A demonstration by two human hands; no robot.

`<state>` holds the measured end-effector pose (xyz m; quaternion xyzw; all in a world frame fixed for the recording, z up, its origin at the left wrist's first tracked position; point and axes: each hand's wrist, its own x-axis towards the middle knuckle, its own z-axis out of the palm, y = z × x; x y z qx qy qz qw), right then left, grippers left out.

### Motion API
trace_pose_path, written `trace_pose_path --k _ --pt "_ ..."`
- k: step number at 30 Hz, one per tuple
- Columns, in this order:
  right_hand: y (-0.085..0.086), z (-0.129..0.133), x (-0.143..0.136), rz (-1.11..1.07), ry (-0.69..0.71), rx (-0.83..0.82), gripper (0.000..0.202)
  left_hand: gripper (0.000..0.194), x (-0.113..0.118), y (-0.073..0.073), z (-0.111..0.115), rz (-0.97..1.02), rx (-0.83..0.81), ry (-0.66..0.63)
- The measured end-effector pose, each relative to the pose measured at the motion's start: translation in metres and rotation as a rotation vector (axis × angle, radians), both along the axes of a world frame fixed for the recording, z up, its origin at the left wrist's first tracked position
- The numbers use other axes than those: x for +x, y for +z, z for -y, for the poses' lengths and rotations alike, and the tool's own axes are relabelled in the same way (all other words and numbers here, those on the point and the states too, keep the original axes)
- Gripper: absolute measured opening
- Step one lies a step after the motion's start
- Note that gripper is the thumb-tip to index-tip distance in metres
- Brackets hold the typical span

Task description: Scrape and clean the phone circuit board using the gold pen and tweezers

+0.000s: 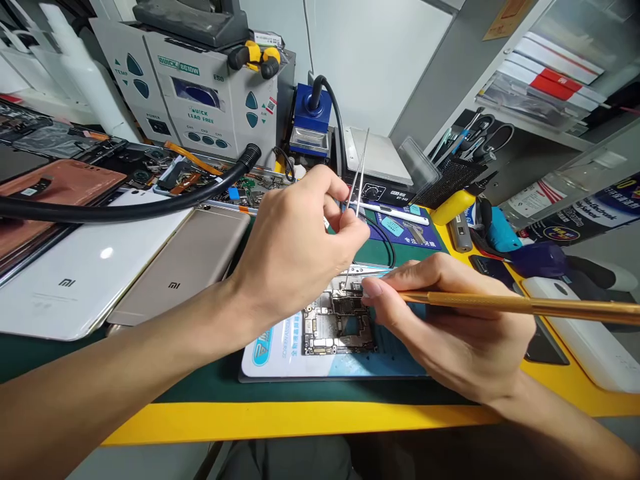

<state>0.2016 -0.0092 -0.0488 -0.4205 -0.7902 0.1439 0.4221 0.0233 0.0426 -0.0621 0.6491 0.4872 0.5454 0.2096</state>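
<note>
My left hand point(295, 240) pinches a pair of metal tweezers point(361, 175), their two arms rising above the fingers and a thin tip reaching down toward the board. A gold, pen-like tool point(470, 302) lies in the closed grip of my right hand point(450, 333); its working end is hidden at the fingertips. Below and between both hands sits a phone circuit board point(320, 341), partly covered by the fingers. It rests on a white and light-blue pad point(280, 367). My right fingertips are close over the board's upper right; contact cannot be made out.
A grey hot-air station point(185, 93) stands at the back left, its black hose point(150, 210) crossing above several phones, including a white one point(100, 267). A blue soldering-iron stand point(311, 120) is behind my left hand. A yellow bottle point(453, 207) and black tool holder point(457, 173) stand right.
</note>
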Motion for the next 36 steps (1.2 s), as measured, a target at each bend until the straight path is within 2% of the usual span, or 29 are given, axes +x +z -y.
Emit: trace_pose_path --k 7,10,17,23,27,31,36 --pt "0.002 0.002 -0.003 -0.162 -0.035 -0.03 0.016 0.016 -0.001 0.0 0.003 0.01 0.046 0.04" --pt "0.003 0.001 -0.002 -0.152 -0.031 -0.069 0.014 0.019 0.0 0.003 0.004 0.014 0.039 0.052" --pt "0.006 -0.002 0.001 -0.165 0.039 -0.215 0.007 0.014 0.003 0.004 0.006 0.096 -0.008 0.03" --pt "0.013 0.0 0.001 -0.142 0.101 -0.209 0.006 0.016 0.004 0.007 0.009 0.122 -0.034 0.058" --pt "0.012 -0.001 -0.002 -0.16 0.063 -0.207 0.005 0.018 0.005 0.008 0.011 0.147 -0.014 0.067" --pt "0.01 -0.001 -0.002 -0.101 0.075 -0.165 0.013 0.019 0.006 0.007 0.011 0.161 -0.018 0.06" --pt "0.01 0.001 -0.001 -0.113 0.072 -0.146 0.009 0.02 0.005 0.006 0.009 0.158 -0.024 0.079"
